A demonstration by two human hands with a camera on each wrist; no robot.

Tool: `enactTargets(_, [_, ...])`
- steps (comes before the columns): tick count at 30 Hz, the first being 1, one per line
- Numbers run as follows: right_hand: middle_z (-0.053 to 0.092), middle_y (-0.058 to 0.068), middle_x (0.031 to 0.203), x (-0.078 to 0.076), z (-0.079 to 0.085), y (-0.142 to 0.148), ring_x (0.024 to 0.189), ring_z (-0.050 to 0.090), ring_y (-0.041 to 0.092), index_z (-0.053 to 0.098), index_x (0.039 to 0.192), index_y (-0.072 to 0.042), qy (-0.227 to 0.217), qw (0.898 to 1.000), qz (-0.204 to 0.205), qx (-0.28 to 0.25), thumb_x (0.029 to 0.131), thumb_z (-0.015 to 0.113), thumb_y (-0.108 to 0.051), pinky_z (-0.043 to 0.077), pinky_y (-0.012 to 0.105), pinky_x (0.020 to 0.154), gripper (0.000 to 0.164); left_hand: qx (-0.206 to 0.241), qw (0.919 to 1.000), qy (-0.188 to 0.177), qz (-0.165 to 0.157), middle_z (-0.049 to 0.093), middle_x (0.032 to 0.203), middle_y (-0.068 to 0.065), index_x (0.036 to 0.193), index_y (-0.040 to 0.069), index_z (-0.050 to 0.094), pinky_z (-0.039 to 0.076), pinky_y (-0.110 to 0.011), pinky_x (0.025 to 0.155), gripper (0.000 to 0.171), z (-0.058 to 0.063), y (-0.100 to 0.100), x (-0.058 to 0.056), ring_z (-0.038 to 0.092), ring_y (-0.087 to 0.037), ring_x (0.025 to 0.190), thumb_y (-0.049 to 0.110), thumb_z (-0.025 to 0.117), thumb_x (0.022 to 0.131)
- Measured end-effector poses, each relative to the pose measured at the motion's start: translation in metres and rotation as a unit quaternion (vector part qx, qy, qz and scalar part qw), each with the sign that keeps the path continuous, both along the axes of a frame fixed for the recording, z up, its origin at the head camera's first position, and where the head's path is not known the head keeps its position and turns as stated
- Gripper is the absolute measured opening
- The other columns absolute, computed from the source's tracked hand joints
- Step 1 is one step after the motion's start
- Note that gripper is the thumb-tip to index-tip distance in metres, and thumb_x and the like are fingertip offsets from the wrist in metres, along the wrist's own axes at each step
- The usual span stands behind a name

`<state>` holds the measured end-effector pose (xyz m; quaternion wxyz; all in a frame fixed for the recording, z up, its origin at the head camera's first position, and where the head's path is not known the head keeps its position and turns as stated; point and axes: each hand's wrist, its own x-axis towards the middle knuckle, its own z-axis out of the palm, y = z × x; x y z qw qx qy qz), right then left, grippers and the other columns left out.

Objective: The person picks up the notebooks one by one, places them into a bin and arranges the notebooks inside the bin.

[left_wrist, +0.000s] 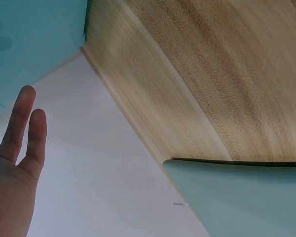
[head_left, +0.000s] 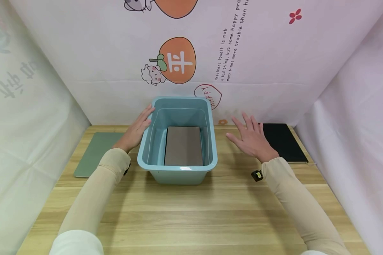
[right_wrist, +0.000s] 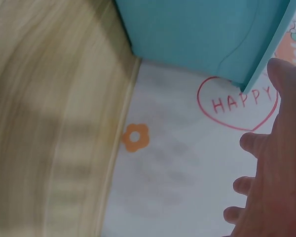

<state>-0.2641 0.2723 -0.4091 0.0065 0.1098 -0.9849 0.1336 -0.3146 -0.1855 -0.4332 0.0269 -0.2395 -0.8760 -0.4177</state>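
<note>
A glossy light-blue plastic rectangular bin (head_left: pixel 178 178) stands on a pale wood-grain table (head_left: pixel 178 219), between a person's two hands, its long axis running straight away from the person. The left hand (head_left: pixel 135 129) is nearer: its fingers, extended and holding nothing, lie along the bin's left rim toward the far corner; whether they touch, I cannot tell. The right hand (head_left: pixel 253 140) is empty, fingers spread wide, clearly apart from the bin's right side and beside a thin black rectangular slab (head_left: pixel 282 143). A flat grey-brown rectangular block (head_left: pixel 183 147) lies inside the bin, lengthwise.
</note>
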Motion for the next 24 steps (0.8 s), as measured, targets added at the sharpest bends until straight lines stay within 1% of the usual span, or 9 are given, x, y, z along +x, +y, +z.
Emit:
enactTargets(4, [-0.007, 0.017, 0.173, 0.002, -0.005, 0.010, 0.157, -0.006, 0.050, 0.014, 0.166, -0.025, -0.010, 1.000, -0.011, 0.001, 0.097, 0.030, -0.079, -0.001, 0.078, 0.118, 0.089, 0.000, 1.0000, 0.000, 0.000, 0.002, 0.173, 0.018, 0.164, 0.038, 0.017, 0.009, -0.066, 0.126, 0.055, 0.000, 0.001, -0.001, 0.002, -0.012, 0.161, 0.049, 0.027, 0.111])
enactTargets(9, [-0.008, 0.020, 0.172, 0.003, -0.007, 0.021, 0.156, -0.006, 0.051, 0.014, 0.166, -0.025, -0.018, 1.000, -0.012, 0.010, 0.097, 0.030, -0.078, -0.003, 0.077, 0.118, 0.089, 0.005, 1.0000, 0.001, -0.001, 0.002, 0.173, 0.018, 0.164, 0.037, 0.017, 0.009, -0.064, 0.127, 0.055, 0.000, 0.001, 0.000, 0.002, -0.011, 0.161, 0.048, 0.027, 0.111])
enactTargets(14, [-0.010, 0.022, 0.172, 0.005, -0.008, 0.033, 0.155, -0.012, 0.052, 0.013, 0.166, -0.022, -0.026, 0.999, -0.019, 0.014, 0.098, 0.029, -0.077, -0.006, 0.077, 0.118, 0.089, 0.006, 1.0000, 0.002, -0.003, 0.002, 0.173, 0.016, 0.164, 0.035, 0.018, 0.009, -0.065, 0.126, 0.054, 0.001, 0.001, 0.002, 0.002, -0.013, 0.161, 0.046, 0.027, 0.111])
enactTargets(17, [-0.010, 0.022, 0.171, 0.006, -0.010, 0.040, 0.155, -0.013, 0.053, 0.014, 0.166, -0.021, -0.026, 0.999, -0.023, 0.006, 0.098, 0.030, -0.076, -0.006, 0.078, 0.117, 0.089, 0.004, 1.0000, 0.002, -0.003, 0.002, 0.173, 0.016, 0.164, 0.036, 0.017, 0.008, -0.065, 0.126, 0.054, 0.002, 0.001, 0.003, 0.001, -0.014, 0.162, 0.045, 0.027, 0.112])
enactTargets(20, [-0.012, 0.022, 0.171, 0.007, -0.015, 0.046, 0.154, -0.013, 0.054, 0.011, 0.166, -0.020, -0.030, 0.999, -0.024, 0.002, 0.099, 0.030, -0.075, -0.006, 0.079, 0.116, 0.089, 0.004, 1.0000, 0.001, -0.001, 0.002, 0.173, 0.016, 0.164, 0.037, 0.017, 0.008, -0.065, 0.126, 0.054, 0.002, 0.000, 0.004, 0.001, -0.014, 0.162, 0.045, 0.027, 0.112])
enactTargets(24, [-0.017, 0.021, 0.170, 0.009, -0.022, 0.055, 0.153, -0.017, 0.055, 0.004, 0.166, -0.023, -0.044, 0.998, -0.034, 0.004, 0.098, 0.029, -0.076, -0.008, 0.079, 0.115, 0.090, 0.002, 1.0000, 0.001, 0.004, 0.002, 0.173, 0.018, 0.163, 0.038, 0.017, 0.009, -0.065, 0.126, 0.054, 0.001, 0.001, 0.003, 0.002, -0.013, 0.161, 0.047, 0.026, 0.111])
